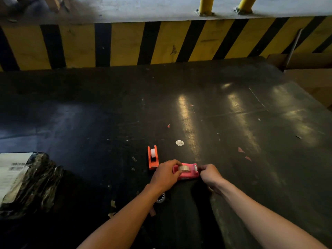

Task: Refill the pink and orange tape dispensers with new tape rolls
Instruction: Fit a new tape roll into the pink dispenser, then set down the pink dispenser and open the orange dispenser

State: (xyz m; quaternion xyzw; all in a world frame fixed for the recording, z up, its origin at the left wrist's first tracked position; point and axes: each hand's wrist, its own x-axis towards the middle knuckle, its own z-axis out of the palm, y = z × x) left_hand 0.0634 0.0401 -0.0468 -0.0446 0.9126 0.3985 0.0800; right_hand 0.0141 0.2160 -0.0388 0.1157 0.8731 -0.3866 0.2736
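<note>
The pink tape dispenser lies on the black table near its front, with a clear tape roll seated in it. My left hand grips the dispenser's left end at the roll. My right hand pinches at the cutter end on the right; whether it holds the tape end is too small to tell. The orange tape dispenser stands just left and behind, holding a white roll. An empty white tape core lies under my left wrist.
A parcel wrapped in dark plastic with a white label sits at the left table edge. A round white sticker and small red scraps lie on the table. A yellow-and-black striped wall stands behind; cardboard boxes are at the right.
</note>
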